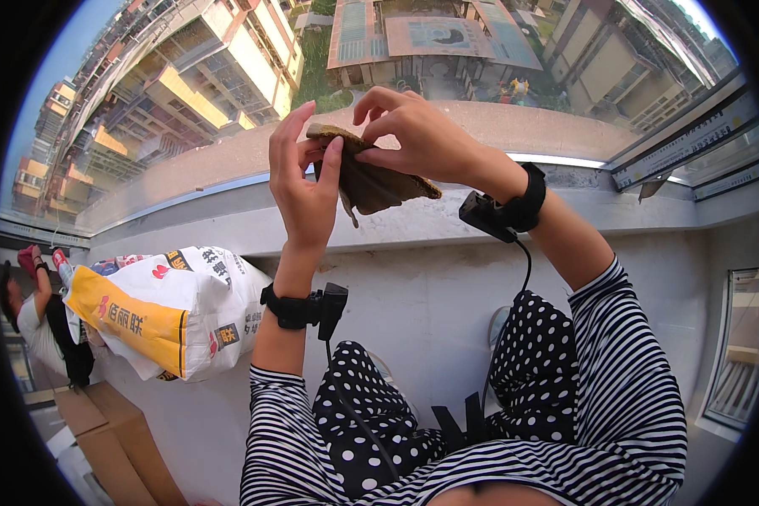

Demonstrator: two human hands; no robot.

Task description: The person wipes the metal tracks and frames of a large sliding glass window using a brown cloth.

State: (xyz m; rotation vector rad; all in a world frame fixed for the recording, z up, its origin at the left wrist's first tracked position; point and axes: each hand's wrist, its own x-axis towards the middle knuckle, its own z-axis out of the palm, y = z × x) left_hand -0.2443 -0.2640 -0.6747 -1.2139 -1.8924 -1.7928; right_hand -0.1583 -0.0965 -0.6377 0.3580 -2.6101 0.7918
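Observation:
A piece of dark brown cloth (379,186) with a fuzzy, yellowish edge hangs between my two hands in front of the window. On its upper left corner, my left hand (307,167) pinches the edge between thumb and fingers. My right hand (414,136) grips the top edge a little further right, its thumb and index finger on the fabric. The lower part droops in folds above the white window sill (411,221). Fingers hide part of the upper edge.
At the left stands a large white and yellow bag (183,316) bearing writing, with a cardboard box (117,443) near it. Another person (44,322) sits at the far left, holding a reddish cloth (28,258). Cables run from black wrist-worn devices (332,307) on both my arms.

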